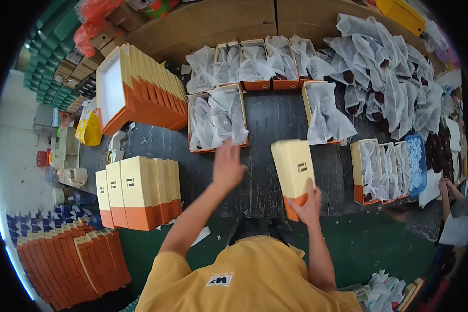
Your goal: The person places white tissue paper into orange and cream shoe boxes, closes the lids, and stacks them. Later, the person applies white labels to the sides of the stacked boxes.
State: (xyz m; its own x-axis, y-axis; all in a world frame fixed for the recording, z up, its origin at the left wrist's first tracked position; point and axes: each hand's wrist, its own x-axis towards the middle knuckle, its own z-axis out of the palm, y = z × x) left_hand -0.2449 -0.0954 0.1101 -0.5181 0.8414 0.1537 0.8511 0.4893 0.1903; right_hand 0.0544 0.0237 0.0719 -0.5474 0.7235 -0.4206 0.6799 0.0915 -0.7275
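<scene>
My right hand (309,203) grips the lower part of a cream and orange cardboard box (292,165), which stands tilted above the front of the black table. Fingers apart and holding nothing, my left hand (228,165) is over the near edge of an open box (245,113). Inside that box lie white translucent fabric bags (220,113), their contents only partly visible; whether my fingertips touch them I cannot tell. Farther right, another open box (307,103) holds a white fabric bag (329,111) that hangs over its side.
Closed boxes (138,191) stand at left before a taller stack (152,97). Open boxes (256,85) with bags line the back. Bagged dark red items (386,74) are heaped at right, near filled boxes (364,171) and a blue basket (420,183). A co-worker's hands (446,185) are far right.
</scene>
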